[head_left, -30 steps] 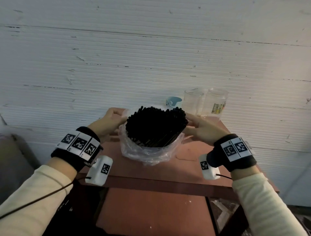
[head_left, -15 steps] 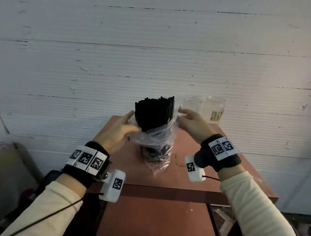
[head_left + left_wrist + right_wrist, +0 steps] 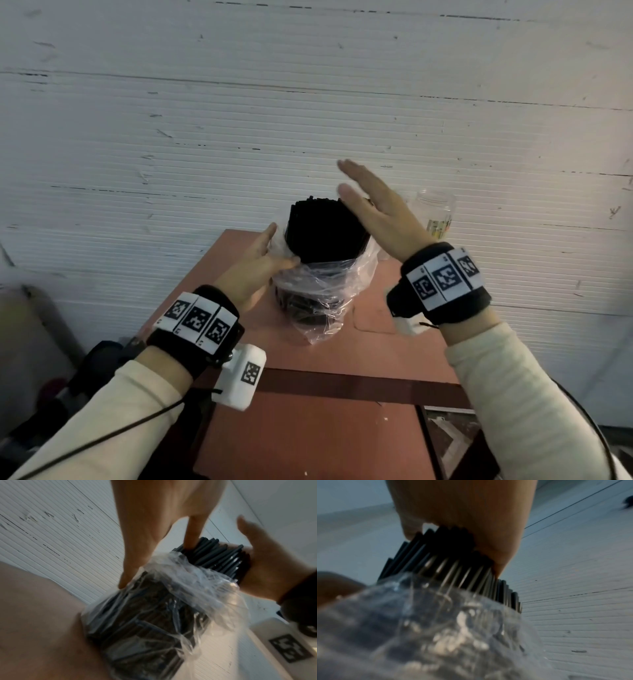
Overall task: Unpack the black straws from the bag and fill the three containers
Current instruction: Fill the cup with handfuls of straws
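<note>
A thick bundle of black straws (image 3: pixel 325 233) stands upright on the reddish table (image 3: pixel 376 346), its lower half inside a crumpled clear plastic bag (image 3: pixel 318 301). My left hand (image 3: pixel 263 260) holds the bundle from the left, thumb on the bag's front and fingers round the far side. My right hand (image 3: pixel 371 207) is flat with straight fingers over the straws' top ends. The right wrist view shows its palm (image 3: pixel 467 513) touching the straw tips (image 3: pixel 447 561). A clear labelled jar (image 3: pixel 436 212) stands behind on the right; another container is mostly hidden behind my right hand.
The white ribbed wall (image 3: pixel 171 137) rises directly behind the table. The table's front edge (image 3: pixel 342 383) is near my wrists, with a lower reddish shelf (image 3: pixel 308 438) beneath. Grey and dark objects (image 3: pixel 41 342) sit on the floor at left.
The straws, fanned out in the bag a second ago, now stand gathered upright. My right hand left the bundle's side and rose flat over the top. My left hand stayed on the left side.
</note>
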